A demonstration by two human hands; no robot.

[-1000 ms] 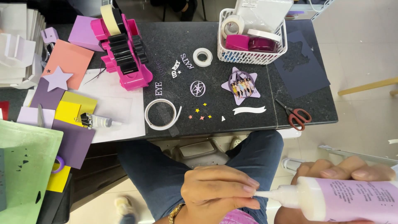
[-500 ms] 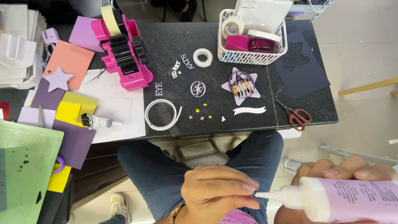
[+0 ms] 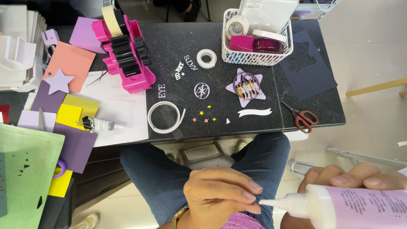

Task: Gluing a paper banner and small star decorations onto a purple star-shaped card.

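right hand (image 3: 352, 178): fingers wrapped tight round the lilac glue bottle (image 3: 360, 208), bottom right
left hand (image 3: 220, 197): fingers (image 3: 250, 197) pinched shut at the nozzle tip

Bare hands, blue jeans

I see a gold wristband (image 3: 179, 213) bottom centre; jeans (image 3: 169, 178) across the lower middle.

Dark table (image 3: 220, 123), white basket (image 3: 257, 57), pink dispenser (image 3: 127, 55), red scissors (image 3: 302, 116), coloured papers (image 3: 70, 68)

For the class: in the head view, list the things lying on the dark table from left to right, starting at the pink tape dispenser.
Pink tape dispenser → clear tape loop → small white tape roll → purple star cutout → red-handled scissors.
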